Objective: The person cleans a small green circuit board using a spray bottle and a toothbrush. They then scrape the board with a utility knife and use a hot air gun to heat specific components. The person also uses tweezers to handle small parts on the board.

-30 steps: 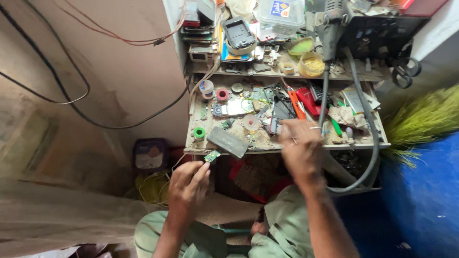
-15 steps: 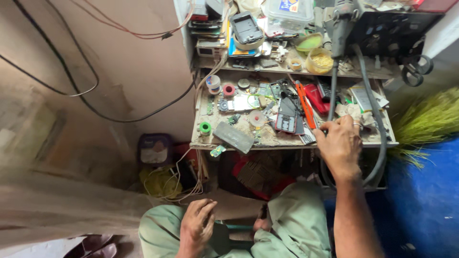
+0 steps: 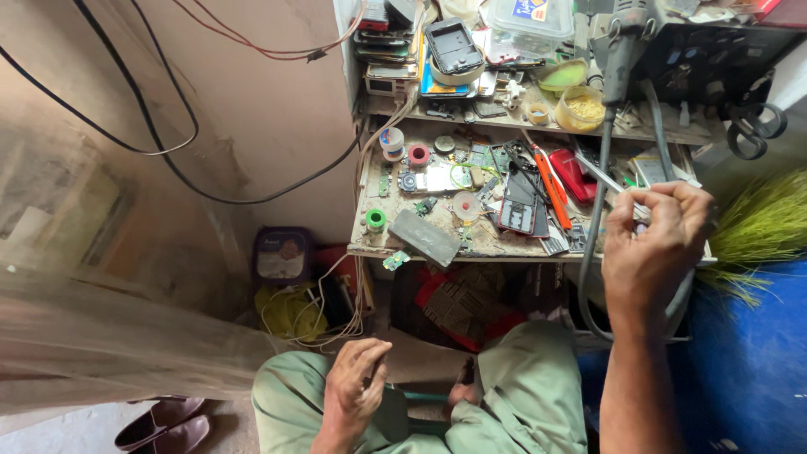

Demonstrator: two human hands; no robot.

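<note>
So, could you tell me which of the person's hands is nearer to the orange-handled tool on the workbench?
Right. The right hand is raised at the bench edge, just right of the orange-handled tool. The left hand rests down on the lap, well below the bench.

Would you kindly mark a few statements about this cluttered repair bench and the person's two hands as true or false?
1. The right hand is raised at the bench's right end. True.
2. The left hand rests on the bench top. False: it is down at the lap, by the green trouser leg.
3. A small green spool stands near the bench's left front corner. True.
4. The flat grey rectangular block lies on the floor. False: it lies on the wooden bench, near the front edge.
</note>
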